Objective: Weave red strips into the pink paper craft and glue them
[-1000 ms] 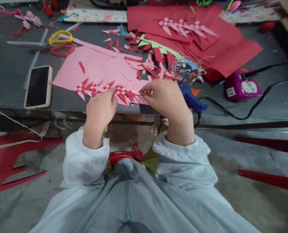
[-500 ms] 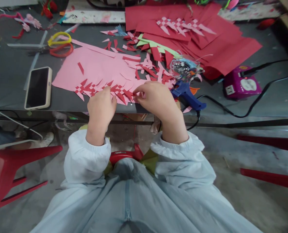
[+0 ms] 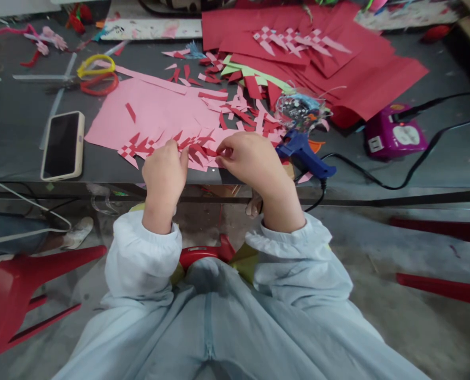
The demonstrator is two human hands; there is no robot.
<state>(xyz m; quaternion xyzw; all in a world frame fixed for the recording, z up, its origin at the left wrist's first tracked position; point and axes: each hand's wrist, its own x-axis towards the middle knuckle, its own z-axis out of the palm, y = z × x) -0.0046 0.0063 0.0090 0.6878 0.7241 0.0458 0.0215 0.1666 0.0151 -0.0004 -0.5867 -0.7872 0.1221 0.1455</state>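
Observation:
A woven chain of red and pink paper strips lies along the front edge of a pink paper sheet. My left hand pinches the chain near its middle, thumb and forefinger closed. At the chain's right end my right hand pinches a red strip between thumb and fingertips. The chain's left part shows a red and pink checker pattern with pointed strip ends. Part of the chain is hidden behind my left hand.
Right of my right hand lies a blue glue gun, its cord running toward a purple box. Paper scraps and red sheets lie behind. Scissors and a phone are at left. A red chair stands lower left.
The woven chain has tilted and twisted between my hands, its right part lifting slightly. Both hands stay in nearly the same place, still pinching.

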